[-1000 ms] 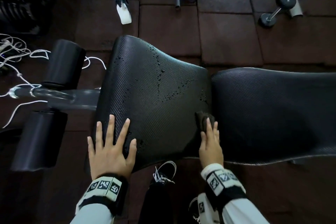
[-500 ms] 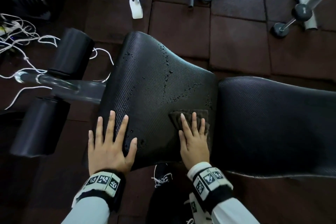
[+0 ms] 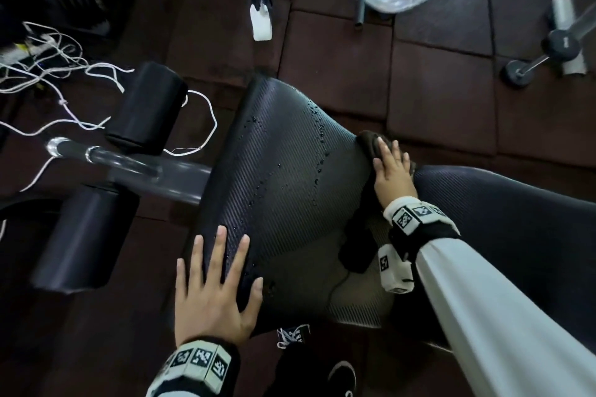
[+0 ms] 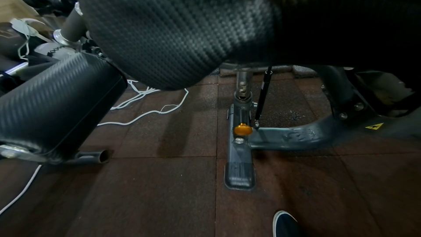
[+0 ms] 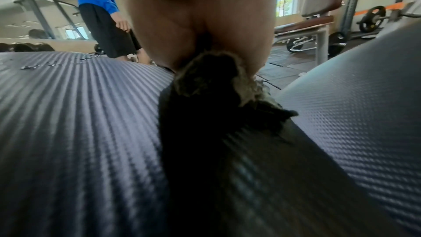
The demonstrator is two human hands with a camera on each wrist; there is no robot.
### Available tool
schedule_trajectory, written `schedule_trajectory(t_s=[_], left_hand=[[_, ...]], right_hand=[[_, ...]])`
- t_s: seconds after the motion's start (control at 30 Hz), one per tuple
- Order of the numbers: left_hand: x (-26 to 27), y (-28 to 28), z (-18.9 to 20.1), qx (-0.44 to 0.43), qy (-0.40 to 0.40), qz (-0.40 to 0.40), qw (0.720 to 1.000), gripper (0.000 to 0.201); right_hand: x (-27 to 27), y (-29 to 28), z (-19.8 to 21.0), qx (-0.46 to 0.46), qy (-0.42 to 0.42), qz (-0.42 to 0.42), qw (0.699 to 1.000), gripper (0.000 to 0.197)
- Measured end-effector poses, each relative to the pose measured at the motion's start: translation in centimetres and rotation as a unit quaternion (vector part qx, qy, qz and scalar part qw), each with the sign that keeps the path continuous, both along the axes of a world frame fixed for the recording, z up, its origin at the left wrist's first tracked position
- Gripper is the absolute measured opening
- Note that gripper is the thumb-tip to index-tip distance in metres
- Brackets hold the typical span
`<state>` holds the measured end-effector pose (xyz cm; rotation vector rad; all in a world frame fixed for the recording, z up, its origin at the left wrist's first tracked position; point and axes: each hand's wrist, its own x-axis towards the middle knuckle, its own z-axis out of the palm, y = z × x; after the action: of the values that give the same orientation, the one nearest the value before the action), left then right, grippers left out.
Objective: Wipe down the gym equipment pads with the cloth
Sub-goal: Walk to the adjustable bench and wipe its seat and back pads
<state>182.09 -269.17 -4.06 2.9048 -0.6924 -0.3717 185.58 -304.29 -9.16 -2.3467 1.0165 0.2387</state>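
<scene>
Early stage, I judge: right hand (image 3: 392,171) flat, pressing cloth (image 3: 367,142) at seat pad (image 3: 290,187) far edge; droplets (image 3: 319,135) remain; left hand (image 3: 213,287) spread, bracing.

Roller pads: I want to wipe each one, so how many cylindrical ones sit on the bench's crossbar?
2: far roller pad beyond the crossbar, near roller pad on its closer end. None seems hidden.

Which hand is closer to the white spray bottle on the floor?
Right. The right hand presses the dark cloth at the seat pad's far edge, nearer the white spray bottle; the left hand rests on the near edge.
</scene>
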Motion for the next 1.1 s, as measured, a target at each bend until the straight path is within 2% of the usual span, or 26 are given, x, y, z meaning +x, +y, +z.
schedule_trajectory(t_s=[0.2, 0.33, 0.43, 0.57, 0.73, 0.83, 0.93, 1.1], left_hand=[[-0.1, 0.0, -0.1, -0.012, -0.002, 0.002, 1.0, 0.065], [-0.1, 0.0, -0.3, -0.014, -0.001, 0.003, 1.0, 0.065], [-0.1, -0.1, -0.2, -0.014, -0.001, 0.006, 1.0, 0.065], [-0.1, -0.1, -0.2, -0.006, -0.003, 0.003, 1.0, 0.064], [-0.2, -0.2, 0.0, 0.004, -0.002, 0.011, 1.0, 0.065], [-0.3, -0.2, 0.1, 0.005, -0.003, 0.013, 1.0, 0.066], [-0.3, -0.3, 0.1, 0.002, -0.004, 0.015, 1.0, 0.066], [-0.2, -0.3, 0.0, 0.01, 0.0, 0.013, 1.0, 0.066]], right_hand=[[-5.1, 2.3, -0.6, 0.034, -0.036, -0.09, 0.995, 0.048], [-9.9, 7.0, 0.0, 0.041, -0.036, -0.065, 0.996, 0.05], [-11.9, 10.8, 0.9, 0.027, -0.038, 0.008, 0.999, 0.051], [-9.1, 11.6, 1.4, 0.002, -0.048, 0.117, 0.992, 0.055], [-1.7, 5.8, 1.3, -0.056, -0.029, 0.175, 0.983, 0.05], [0.0, 1.6, 0.5, -0.051, -0.007, 0.142, 0.989, 0.05], [-0.9, -1.1, -0.4, -0.011, -0.014, 0.073, 0.997, 0.049], [-5.8, 1.1, -0.6, 0.05, -0.039, -0.019, 0.998, 0.05]])
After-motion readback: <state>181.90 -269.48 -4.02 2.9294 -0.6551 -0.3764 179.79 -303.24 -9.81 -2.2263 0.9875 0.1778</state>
